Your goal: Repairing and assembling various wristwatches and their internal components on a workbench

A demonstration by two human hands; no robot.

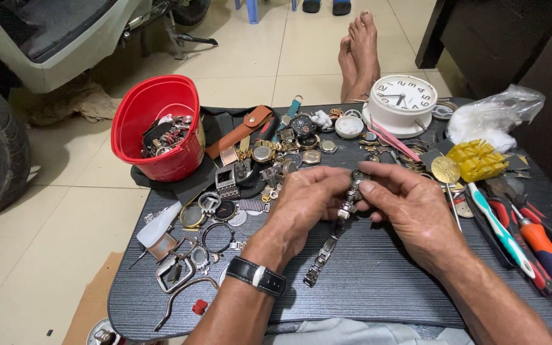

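1. We are working over the dark, wood-grained rectangular tabletop (378,281), which is offering bare room only in its near middle; its near edge is sitting close below our wrists.
2. We are keeping clear of the red plastic bucket of watch parts (161,128) to the far left and the round white alarm clock (405,96) far right.
3. Our left hand (301,207) is pinched shut on the silver metal-link wristwatch (343,211), bracelet dangling down to the table.
4. Our right hand (410,204) is closing its fingertips on the same watch near the case; we judge a steady grip and small motions best.
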